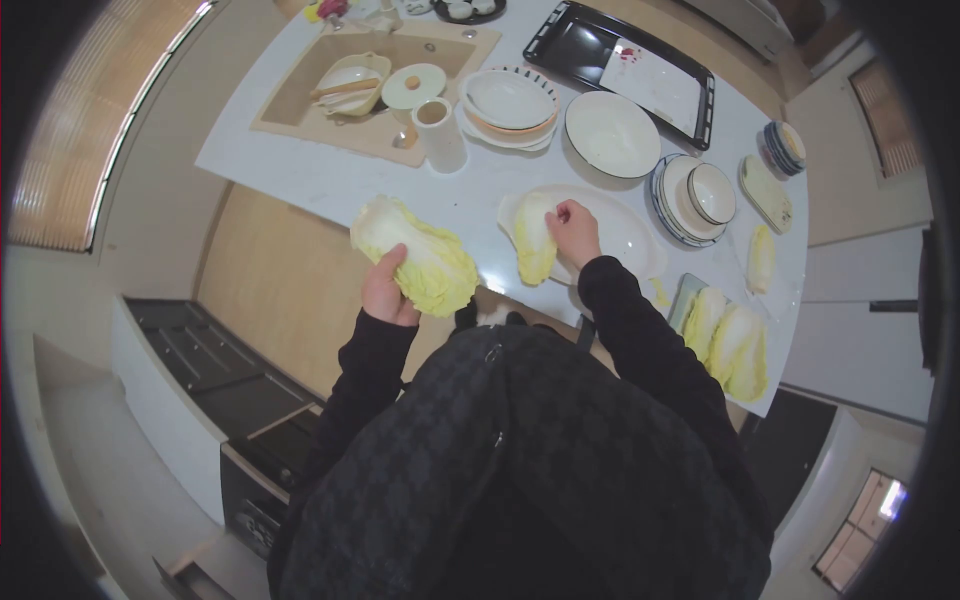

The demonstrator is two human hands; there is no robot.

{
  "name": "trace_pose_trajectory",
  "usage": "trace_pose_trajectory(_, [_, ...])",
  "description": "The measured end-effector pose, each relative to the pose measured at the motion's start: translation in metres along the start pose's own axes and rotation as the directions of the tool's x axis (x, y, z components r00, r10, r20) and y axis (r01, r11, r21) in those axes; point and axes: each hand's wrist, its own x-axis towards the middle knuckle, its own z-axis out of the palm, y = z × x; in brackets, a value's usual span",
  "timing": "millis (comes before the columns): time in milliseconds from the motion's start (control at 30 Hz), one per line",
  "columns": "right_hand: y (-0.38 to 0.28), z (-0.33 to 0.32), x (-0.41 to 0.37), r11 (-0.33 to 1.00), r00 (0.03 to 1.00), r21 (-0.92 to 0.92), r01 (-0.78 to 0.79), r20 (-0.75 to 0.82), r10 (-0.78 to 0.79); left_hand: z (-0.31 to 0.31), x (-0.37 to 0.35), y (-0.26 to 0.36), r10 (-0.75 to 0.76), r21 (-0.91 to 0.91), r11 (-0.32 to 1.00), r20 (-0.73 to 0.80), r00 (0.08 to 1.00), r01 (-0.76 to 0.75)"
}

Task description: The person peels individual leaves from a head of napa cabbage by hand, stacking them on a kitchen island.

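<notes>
Left hand [388, 292] wraps the underside of the cabbage head [415, 255], held over the bench [300, 170] edge. Right hand [575, 232] pinches a leaf [533, 245] lying on the oval plate [625, 235]. Leaves judged light, crisp and easily torn: grip the thick white rib

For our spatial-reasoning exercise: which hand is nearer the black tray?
Right. The right hand, on a leaf, is almost straight below the tray; the left hand, holding cabbage, is farther left.
</notes>
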Motion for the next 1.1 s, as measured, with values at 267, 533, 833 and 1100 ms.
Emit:
trace_pose_trajectory(267, [-0.009,0.013,-0.007,0.998,0.973,-0.003,-0.055,-0.224,0.053,-0.002,0.051,0.042,-0.072,0.1,0.994,0.204,0.976,0.052])
trace_pose_trajectory(533, [-0.025,0.024,-0.007,0.967,0.96,-0.192,-0.166,-0.256,0.114,0.002,0.074,0.063,-0.13,0.165,0.982,0.257,0.958,0.089])
trace_pose_trajectory(833, [-0.005,0.023,0.004,0.987,0.959,-0.091,-0.136,-0.263,0.108,0.015,0.076,0.041,-0.161,0.203,0.973,0.256,0.953,0.11])
trace_pose_trajectory(1100, [0.001,0.016,0.013,0.986,0.953,0.055,-0.155,-0.254,0.164,0.033,0.062,0.022,-0.132,0.237,0.969,0.25,0.959,0.072])
